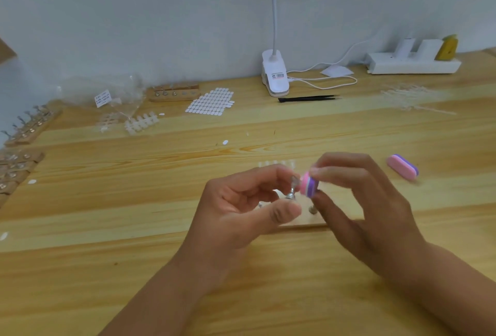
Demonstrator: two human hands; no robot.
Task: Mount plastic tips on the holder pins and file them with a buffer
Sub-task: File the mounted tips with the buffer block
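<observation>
Left hand (241, 209) is pinching a holder pin (290, 195) between thumb and curled fingers. The pin is standing roughly upright over the wooden base (306, 222); cannot tell whether it is seated in the base or lifted off it. The clear plastic tip (294, 181) is sitting on the pin's top end. Right hand (362, 201) is gripping the buffer (308, 187), a pink-and-purple block, with fingertips clamping from above and thumb from below. Key relation: the buffer is lying immediately right of the tip, its pink face turning toward it, touching or just short of it; blur is hiding the contact. Its striped edge is facing the camera, and fingers are covering its length, so the long axis is unclear. Judging by this, filing is going on, and the next stroke is likely calling for short passes across the tip while the left hand is bracing the pin. A second pin (312, 211) is standing on the base just below the buffer, risking a knock. A spare buffer (402, 167) is lying well apart, off to the right.
</observation>
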